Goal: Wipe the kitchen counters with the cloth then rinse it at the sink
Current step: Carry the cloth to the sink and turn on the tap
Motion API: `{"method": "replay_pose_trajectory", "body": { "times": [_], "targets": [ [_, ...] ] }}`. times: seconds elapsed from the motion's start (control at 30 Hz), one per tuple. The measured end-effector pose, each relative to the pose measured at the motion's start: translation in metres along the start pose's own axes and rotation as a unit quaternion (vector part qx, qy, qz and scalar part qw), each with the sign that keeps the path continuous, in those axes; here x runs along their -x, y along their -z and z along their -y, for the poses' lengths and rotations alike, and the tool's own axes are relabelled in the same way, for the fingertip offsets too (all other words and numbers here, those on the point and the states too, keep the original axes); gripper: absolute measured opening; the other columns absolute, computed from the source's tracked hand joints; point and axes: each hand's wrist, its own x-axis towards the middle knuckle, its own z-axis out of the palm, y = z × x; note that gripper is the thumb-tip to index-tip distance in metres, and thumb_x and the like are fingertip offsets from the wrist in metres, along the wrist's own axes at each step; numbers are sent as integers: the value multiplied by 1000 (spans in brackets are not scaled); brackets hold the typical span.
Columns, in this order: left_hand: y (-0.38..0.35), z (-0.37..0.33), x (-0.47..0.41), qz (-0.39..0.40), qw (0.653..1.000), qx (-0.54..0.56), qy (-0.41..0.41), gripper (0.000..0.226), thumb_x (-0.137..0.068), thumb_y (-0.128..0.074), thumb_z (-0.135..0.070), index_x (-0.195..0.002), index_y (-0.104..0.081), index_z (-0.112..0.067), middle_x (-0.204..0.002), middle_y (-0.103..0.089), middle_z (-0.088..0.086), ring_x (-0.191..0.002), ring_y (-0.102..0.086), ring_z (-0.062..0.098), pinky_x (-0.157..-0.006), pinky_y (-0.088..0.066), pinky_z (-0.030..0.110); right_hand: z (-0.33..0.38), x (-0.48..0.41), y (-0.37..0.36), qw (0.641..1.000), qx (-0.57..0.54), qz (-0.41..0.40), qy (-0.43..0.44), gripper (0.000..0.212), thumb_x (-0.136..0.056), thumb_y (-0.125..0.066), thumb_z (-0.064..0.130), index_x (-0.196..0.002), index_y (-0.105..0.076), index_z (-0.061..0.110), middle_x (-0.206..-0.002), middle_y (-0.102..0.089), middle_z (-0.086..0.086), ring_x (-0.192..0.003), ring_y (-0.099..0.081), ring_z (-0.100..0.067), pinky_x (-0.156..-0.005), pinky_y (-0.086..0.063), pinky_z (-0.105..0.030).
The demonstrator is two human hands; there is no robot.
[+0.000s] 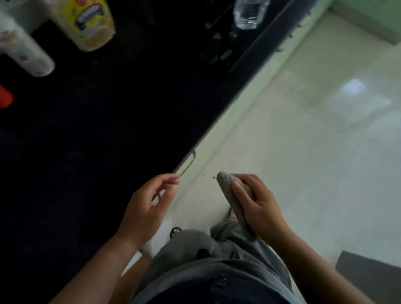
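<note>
We are holding the folded cloth [230,191] in our right hand [260,206], its grip curling round it, just right of the counter [85,140], long axis pointing toward the counter's edge. Our left hand [147,205] is hanging loose and empty, nearer that edge.

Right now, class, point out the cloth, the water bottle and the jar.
cloth [235,209]: head view, on its grey middle.
water bottle [251,7]: head view, on its clear body.
jar [87,16]: head view, on its yellow label.
</note>
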Motion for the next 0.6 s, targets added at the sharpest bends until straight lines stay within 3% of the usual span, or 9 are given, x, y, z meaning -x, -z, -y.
{"method": "replay_pose_trajectory", "body": {
  "times": [0.07,0.2,0.43,0.5,0.6],
  "targets": [
    [-63,-38,-25,113,993,-6,-27,39,-78,-45,-55,-106,-62,-34,-105,-66,-21,-102,-60,-1,-87,-44,16,-38,41,60,990,-38,-124,-52,12,-93,-50,35,-97,-59,42,-105,-61,6,-98,-56,1,-88,-39,-10],
    [-78,-45,-24,121,992,20,-24,36,-76,-45,-54,-99,-63,-34,-100,-68,-22,-99,-61,-2,-88,-44,23,-60,66,80,982,-73,-149,-91,10,-92,-49,39,-97,-56,45,-105,-61,7,-98,-55,4,-83,-38,-5],
    [-199,-107,-65,226,972,-40,-45,25,-80,-48,-47,-96,-63,-35,-95,-69,-23,-93,-62,-4,-78,-43,6,-127,106,170,928,-150,-304,-155,21,-85,-46,39,-100,-59,36,-104,-63,9,-98,-56,5,-82,-39,-4],
    [-240,-130,-77,248,966,-40,-61,23,-83,-48,-40,-96,-64,-32,-92,-70,-18,-91,-62,-4,-75,-43,5,-144,107,200,916,-162,-330,-162,24,-85,-46,40,-102,-61,32,-105,-63,9,-99,-56,4,-83,-40,-6],
    [-303,-161,-90,286,954,-45,-80,31,-79,-47,-49,-97,-64,-30,-94,-70,-13,-93,-63,-1,-75,-44,6,-167,111,245,895,-169,-378,-167,23,-85,-47,39,-102,-60,31,-103,-62,11,-97,-56,5,-81,-39,-4]
  ]
}}
